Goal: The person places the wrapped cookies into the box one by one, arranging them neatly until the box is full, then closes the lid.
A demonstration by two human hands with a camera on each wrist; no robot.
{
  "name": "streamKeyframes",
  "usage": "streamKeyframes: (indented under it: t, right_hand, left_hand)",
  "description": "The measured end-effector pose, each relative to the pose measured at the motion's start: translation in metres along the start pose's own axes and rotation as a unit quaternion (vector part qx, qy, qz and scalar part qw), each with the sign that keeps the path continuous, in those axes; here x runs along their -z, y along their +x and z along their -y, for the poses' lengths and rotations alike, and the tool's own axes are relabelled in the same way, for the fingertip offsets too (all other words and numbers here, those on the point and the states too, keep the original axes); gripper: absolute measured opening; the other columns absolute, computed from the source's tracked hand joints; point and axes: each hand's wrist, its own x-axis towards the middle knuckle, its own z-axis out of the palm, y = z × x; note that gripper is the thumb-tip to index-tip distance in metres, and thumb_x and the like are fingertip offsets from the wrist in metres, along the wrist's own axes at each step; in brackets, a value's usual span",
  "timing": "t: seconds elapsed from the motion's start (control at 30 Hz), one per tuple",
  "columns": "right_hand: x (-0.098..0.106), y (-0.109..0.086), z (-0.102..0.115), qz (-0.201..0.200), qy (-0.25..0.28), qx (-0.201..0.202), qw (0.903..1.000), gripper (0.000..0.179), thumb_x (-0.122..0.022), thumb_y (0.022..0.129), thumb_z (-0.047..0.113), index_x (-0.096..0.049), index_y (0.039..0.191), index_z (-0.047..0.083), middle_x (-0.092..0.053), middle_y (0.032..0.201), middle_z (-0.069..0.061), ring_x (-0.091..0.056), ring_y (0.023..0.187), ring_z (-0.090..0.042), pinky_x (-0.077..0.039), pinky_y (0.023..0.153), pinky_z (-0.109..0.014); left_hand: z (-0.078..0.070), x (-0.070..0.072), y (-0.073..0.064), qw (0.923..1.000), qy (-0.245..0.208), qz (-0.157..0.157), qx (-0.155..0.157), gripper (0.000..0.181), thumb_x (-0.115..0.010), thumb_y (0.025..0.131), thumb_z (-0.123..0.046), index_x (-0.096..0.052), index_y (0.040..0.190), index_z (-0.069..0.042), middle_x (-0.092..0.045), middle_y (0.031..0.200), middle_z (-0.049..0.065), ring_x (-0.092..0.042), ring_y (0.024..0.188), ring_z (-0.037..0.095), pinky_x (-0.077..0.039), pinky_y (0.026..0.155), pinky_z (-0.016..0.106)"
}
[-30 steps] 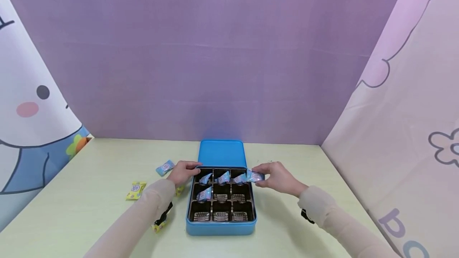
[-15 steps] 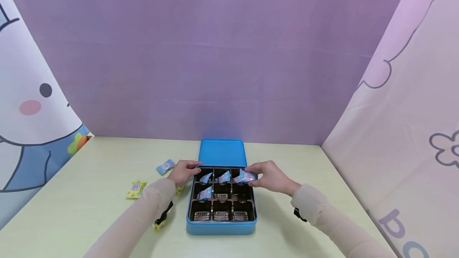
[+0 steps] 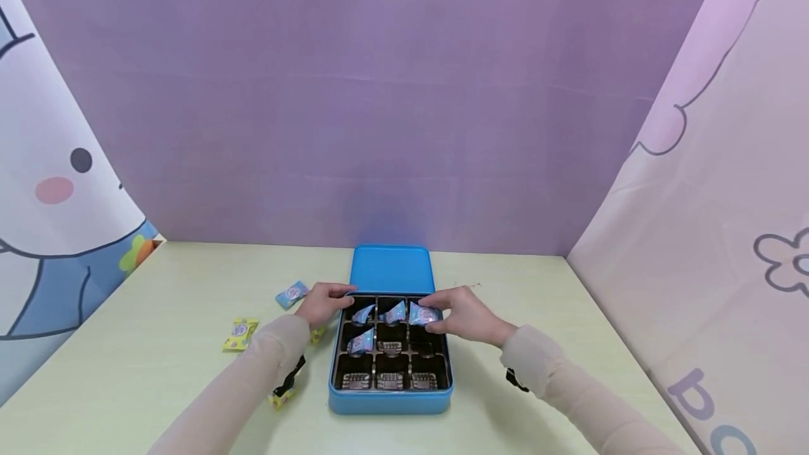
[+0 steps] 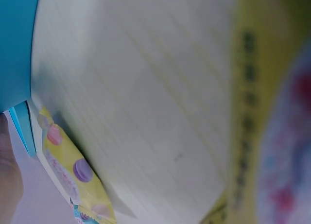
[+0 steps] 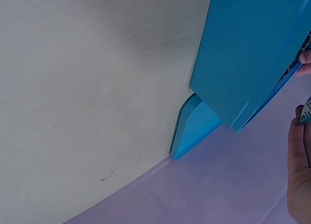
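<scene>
Pinched candy (image 3: pixel 423 314) shifted left, compartments (image 3: pixel 392 334) head-view only

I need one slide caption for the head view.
Right hand pinches a blue packet over the divided box; left hand holds the box's far-left corner.

Box (image 3: pixel 390 404) on table (image 3: pixel 505 406), lid (image 3: pixel 392 269) behind — candies (image 3: pixel 361 341) inside, loose packets (image 3: pixel 240 335) to its left

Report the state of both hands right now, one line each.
Left hand: touching the blue box at its back left corner; whether it grips cannot be told.
Right hand: holding a blue wrapped candy.
</scene>
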Motion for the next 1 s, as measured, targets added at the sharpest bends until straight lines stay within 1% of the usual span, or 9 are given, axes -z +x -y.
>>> streamKeyframes:
  t: [0.2, 0.4, 0.5, 0.63, 0.73, 0.83, 1.0]
  right_hand:
    - [-0.006, 0.003, 0.002, 0.009, -0.01, 0.005, 0.9999, 0.042, -0.071, 0.08, 0.015, -0.062, 0.12, 0.008, -0.063, 0.118, -0.006, -0.059, 0.109, -0.023, -0.051, 0.087, -0.038]
    - [-0.012, 0.006, 0.004, 0.011, -0.015, 0.015, 0.9997, 0.042, -0.072, 0.079, 0.014, -0.062, 0.118, 0.006, -0.065, 0.115, -0.006, -0.061, 0.107, -0.022, -0.052, 0.087, -0.037]
    - [-0.014, 0.006, 0.005, 0.012, -0.022, 0.02, 0.9995, 0.041, -0.072, 0.079, 0.013, -0.063, 0.118, 0.007, -0.065, 0.114, -0.007, -0.061, 0.105, -0.02, -0.052, 0.086, -0.036]
    - [-0.016, 0.007, 0.008, 0.014, -0.028, 0.025, 0.9992, 0.039, -0.072, 0.078, 0.012, -0.063, 0.117, 0.008, -0.066, 0.111, -0.006, -0.063, 0.094, -0.014, -0.053, 0.077, -0.028]
    - [-0.018, 0.008, 0.008, 0.013, -0.033, 0.031, 0.9989, 0.039, -0.072, 0.078, 0.013, -0.064, 0.116, 0.008, -0.067, 0.109, -0.006, -0.062, 0.086, -0.009, -0.051, 0.07, -0.022]
    - [-0.021, 0.008, 0.008, 0.012, -0.03, 0.031, 0.999, 0.04, -0.072, 0.078, 0.014, -0.064, 0.117, 0.009, -0.067, 0.11, -0.005, -0.063, 0.09, -0.011, -0.052, 0.073, -0.022]
    - [-0.027, 0.006, 0.008, 0.013, -0.016, 0.019, 0.9996, 0.04, -0.072, 0.079, 0.018, -0.063, 0.118, 0.012, -0.065, 0.115, -0.004, -0.061, 0.104, -0.019, -0.052, 0.084, -0.03]
  left_hand:
    - [0.001, 0.0, 0.0, 1.0, -0.002, 0.0, 0.003, 0.031, -0.056, 0.091, -0.013, -0.061, 0.121, -0.007, -0.053, 0.129, 0.017, -0.048, 0.12, 0.035, -0.043, 0.097, 0.047]
    - [0.003, 0.0, 0.001, 1.0, -0.005, -0.002, -0.002, 0.03, -0.057, 0.091, -0.013, -0.062, 0.12, -0.006, -0.054, 0.128, 0.017, -0.048, 0.12, 0.035, -0.043, 0.097, 0.047]
    - [0.003, 0.0, 0.001, 1.0, -0.007, -0.001, -0.003, 0.03, -0.056, 0.091, -0.013, -0.061, 0.12, -0.006, -0.054, 0.128, 0.017, -0.048, 0.12, 0.035, -0.043, 0.096, 0.047]
    - [0.003, 0.0, 0.0, 1.0, -0.007, 0.001, -0.001, 0.031, -0.056, 0.091, -0.013, -0.061, 0.12, -0.006, -0.054, 0.129, 0.017, -0.048, 0.12, 0.035, -0.043, 0.096, 0.047]
    - [0.002, 0.001, -0.001, 1.0, -0.005, 0.002, -0.001, 0.031, -0.056, 0.091, -0.014, -0.061, 0.121, -0.007, -0.053, 0.129, 0.018, -0.047, 0.12, 0.036, -0.043, 0.096, 0.047]
    - [0.001, 0.0, 0.0, 1.0, -0.006, 0.001, 0.001, 0.031, -0.056, 0.091, -0.014, -0.061, 0.121, -0.007, -0.053, 0.129, 0.017, -0.047, 0.121, 0.035, -0.043, 0.097, 0.048]
    - [0.002, -0.001, 0.001, 1.0, -0.008, 0.001, 0.0, 0.031, -0.056, 0.091, -0.013, -0.061, 0.121, -0.006, -0.053, 0.129, 0.018, -0.047, 0.121, 0.036, -0.043, 0.097, 0.048]
